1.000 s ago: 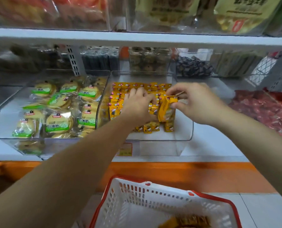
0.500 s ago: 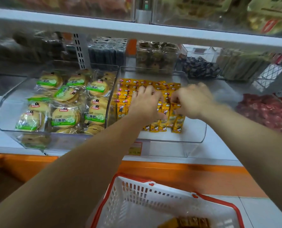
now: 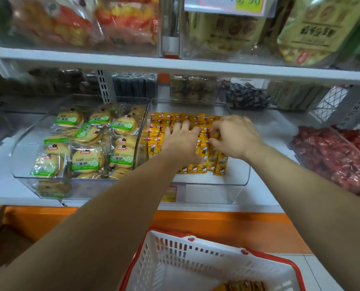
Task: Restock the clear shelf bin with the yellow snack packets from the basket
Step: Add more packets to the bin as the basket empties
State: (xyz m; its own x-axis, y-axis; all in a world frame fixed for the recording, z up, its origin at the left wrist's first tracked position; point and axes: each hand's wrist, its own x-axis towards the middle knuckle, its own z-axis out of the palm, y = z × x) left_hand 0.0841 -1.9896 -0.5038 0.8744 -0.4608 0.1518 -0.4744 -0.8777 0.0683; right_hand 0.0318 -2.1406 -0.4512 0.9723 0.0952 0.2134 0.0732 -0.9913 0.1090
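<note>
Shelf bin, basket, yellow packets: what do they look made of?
The shelf bin looks like clear, glossy rigid plastic: the shelf shows through its rounded front wall. The basket looks like white moulded plastic with slotted walls and a red rim, fairly matt. The yellow packets look like glossy printed film, probably plastic.

Yellow packets [image 3: 198,166], red-rimmed white basket [image 3: 196,267]

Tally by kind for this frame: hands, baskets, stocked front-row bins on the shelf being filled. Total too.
Hands: 2, left hand flat on the yellow snack packets, right hand pinching some
Baskets: 1, white basket
Stocked front bins: 3, clear shelf bin, cookie bin, red-packet bin
Total: 6
</note>
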